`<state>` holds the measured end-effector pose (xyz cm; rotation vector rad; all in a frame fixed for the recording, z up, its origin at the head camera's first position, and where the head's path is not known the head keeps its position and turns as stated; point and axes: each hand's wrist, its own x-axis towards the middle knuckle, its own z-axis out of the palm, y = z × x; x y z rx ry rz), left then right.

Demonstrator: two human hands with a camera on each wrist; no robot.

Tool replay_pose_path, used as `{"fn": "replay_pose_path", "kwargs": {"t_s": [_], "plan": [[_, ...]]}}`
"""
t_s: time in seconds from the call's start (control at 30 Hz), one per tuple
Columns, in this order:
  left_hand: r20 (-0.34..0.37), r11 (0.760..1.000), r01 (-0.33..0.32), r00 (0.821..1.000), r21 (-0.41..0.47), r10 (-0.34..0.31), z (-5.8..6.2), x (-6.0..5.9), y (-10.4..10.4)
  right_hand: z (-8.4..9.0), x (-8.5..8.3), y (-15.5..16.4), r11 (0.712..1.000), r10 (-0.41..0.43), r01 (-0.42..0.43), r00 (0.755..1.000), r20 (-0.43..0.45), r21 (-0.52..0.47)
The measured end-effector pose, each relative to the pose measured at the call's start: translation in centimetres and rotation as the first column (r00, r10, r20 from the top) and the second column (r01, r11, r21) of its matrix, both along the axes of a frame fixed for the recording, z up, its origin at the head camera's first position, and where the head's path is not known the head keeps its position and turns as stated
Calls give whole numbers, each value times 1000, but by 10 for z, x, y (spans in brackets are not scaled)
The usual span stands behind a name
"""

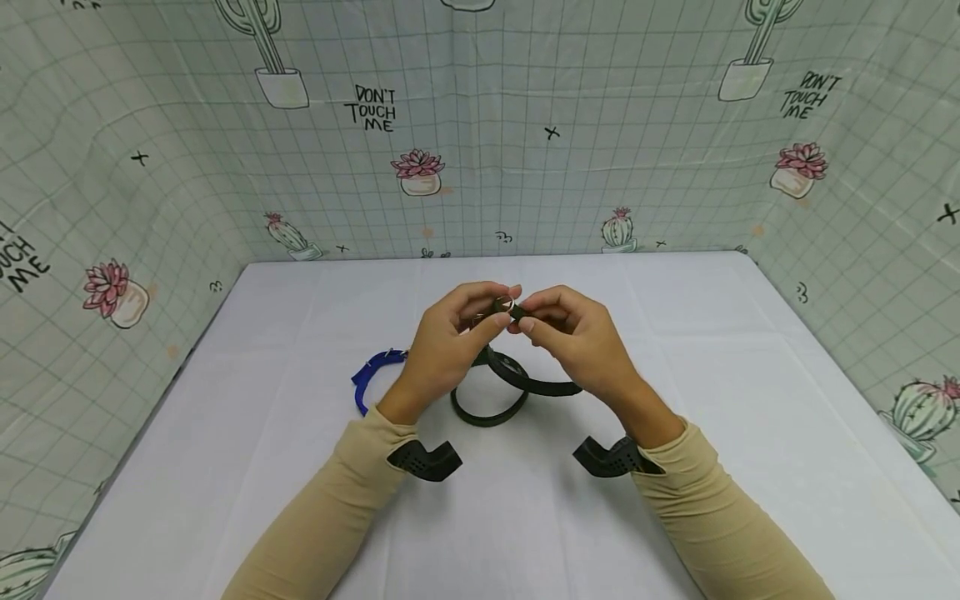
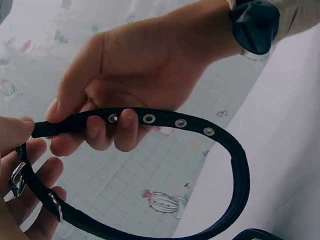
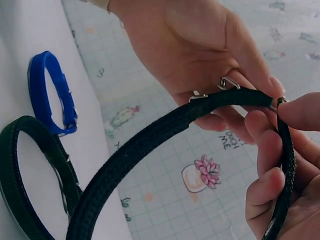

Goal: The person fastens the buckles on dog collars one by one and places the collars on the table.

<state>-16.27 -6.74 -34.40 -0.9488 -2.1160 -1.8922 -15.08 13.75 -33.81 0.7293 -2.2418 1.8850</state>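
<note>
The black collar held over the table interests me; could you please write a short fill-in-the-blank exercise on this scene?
1. Both hands hold a black collar whose strap has a row of metal ____.
2. Past the left hand, a ____ collar lies on the table.
3. The right hand pinches the strap's ____.

Missing words: eyelets; blue; tip

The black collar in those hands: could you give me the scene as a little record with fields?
Held item: black collar, looped, with metal eyelets
Left hand: pinches the buckle end
Right hand: pinches the strap tip at the buckle
Also lying on the table: second black collar, blue collar
Backdrop: cactus-print cloth
</note>
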Motion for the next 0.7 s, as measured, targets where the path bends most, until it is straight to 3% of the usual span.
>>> {"fn": "replay_pose_path", "kwargs": {"t_s": [0.17,0.47,0.7], "plan": [[-8,997,4,1000,-71,-4,-1,1,0,0,1,1,1000,17,-17,1000,-24,4],[135,996,86,987,1,-85,2,-1,-4,-1,2,1,996,89,-90,994,-70,-6],[105,996,57,993,-72,-49,1,-1,-5,-3,2,-1,996,81,-83,995,-62,-24]]}}
